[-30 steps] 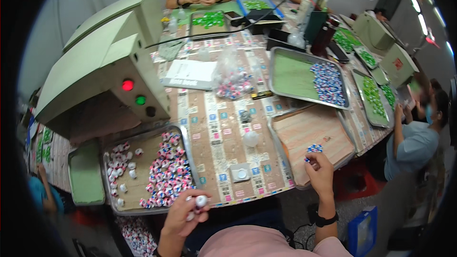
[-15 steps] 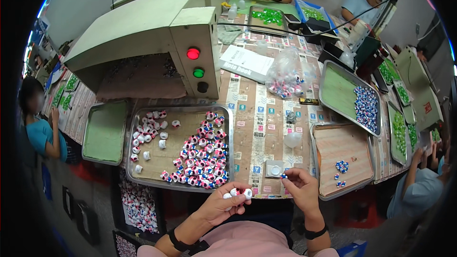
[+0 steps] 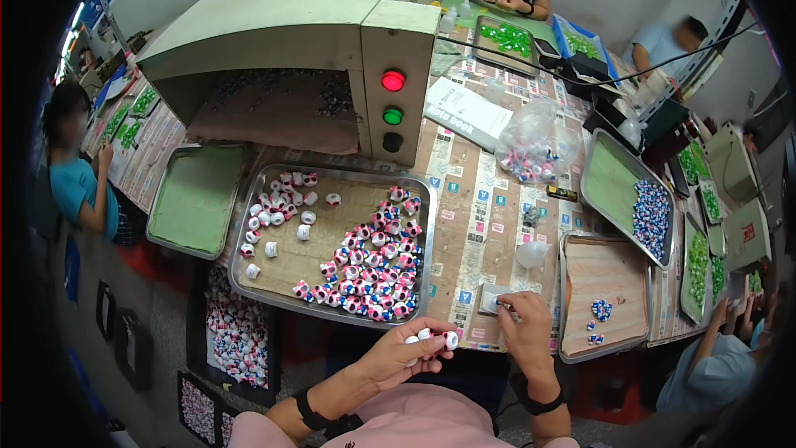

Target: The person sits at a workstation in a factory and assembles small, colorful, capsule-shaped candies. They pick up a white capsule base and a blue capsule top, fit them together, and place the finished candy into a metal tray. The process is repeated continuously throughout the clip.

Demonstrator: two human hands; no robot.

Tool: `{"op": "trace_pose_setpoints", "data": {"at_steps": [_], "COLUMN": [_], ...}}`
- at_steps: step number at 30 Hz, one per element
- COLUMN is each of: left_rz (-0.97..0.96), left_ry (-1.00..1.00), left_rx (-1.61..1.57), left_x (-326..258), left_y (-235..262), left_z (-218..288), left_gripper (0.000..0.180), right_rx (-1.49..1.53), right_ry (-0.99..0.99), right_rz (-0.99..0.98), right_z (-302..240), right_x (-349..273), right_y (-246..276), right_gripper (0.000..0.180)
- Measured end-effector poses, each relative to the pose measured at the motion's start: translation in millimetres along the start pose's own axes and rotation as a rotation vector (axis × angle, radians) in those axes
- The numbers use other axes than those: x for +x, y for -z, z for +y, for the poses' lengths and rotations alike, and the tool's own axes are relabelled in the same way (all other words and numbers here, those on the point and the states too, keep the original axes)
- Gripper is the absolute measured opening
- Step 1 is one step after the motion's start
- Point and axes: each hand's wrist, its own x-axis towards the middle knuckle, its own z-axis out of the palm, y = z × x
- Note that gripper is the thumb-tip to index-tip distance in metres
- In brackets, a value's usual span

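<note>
My left hand (image 3: 396, 362) is closed around several small white toy heads (image 3: 448, 340) with pink and red parts, near the front edge of the table. The fingertips of my right hand (image 3: 528, 321) pinch a tiny blue-and-white piece (image 3: 497, 304), largely covered by the fingers. They are right at a small white square dish (image 3: 487, 299), whose middle they partly hide. To the left, a metal tray (image 3: 432, 245) holds many white toy heads with pink ears (image 3: 373, 275), crowded on its right side, with plainer white ones (image 3: 276, 218) at its left.
A large box-shaped machine (image 3: 282, 33) with red and green lights stands behind the tray. On the right are a lined tray (image 3: 609, 270) with a few blue-and-white pieces and a tray of many more (image 3: 652, 211). A squeeze bottle (image 3: 531, 254) and plastic bag (image 3: 535, 141) are nearby. Co-workers sit around.
My right hand has brought the tiny blue-and-white piece to the square dish. My left hand keeps hold of the toy heads. The whole view has shifted slightly.
</note>
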Motion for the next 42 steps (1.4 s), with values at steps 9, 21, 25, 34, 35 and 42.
{"op": "trace_pose_setpoints", "data": {"at_steps": [9,21,25,34,35,42], "left_rz": [0.034,0.064,0.073,0.071,0.072,0.227], "left_ry": [0.003,-0.011,-0.050,-0.178,-0.172,-0.244], "left_rx": [0.018,0.055,0.109,0.350,0.349,0.453], "left_x": [6.1,9.2,7.9,3.1,2.0,-18.1], "left_y": [-2.3,-3.3,-4.9,-2.9,-3.1,-14.3], "left_z": [-2.4,-4.7,-3.9,-2.9,-1.9,26.3], "left_gripper": [0.026,0.023,0.021,0.016,0.017,0.020], "right_rx": [0.337,0.706,0.711,0.702,0.704,0.629], "right_ry": [-0.194,-0.298,-0.287,-0.216,-0.224,0.018], "right_rz": [-0.049,-0.217,-0.220,-0.237,-0.257,-0.227], "right_z": [-31.2,-49.9,-43.5,-52.0,-52.3,-75.8], "right_x": [-6.8,-30.3,-32.7,-32.6,-31.9,-19.3], "right_y": [15.6,11.6,7.0,6.0,6.5,20.8], "right_gripper": [0.017,0.020,0.022,0.017,0.018,0.018]}}
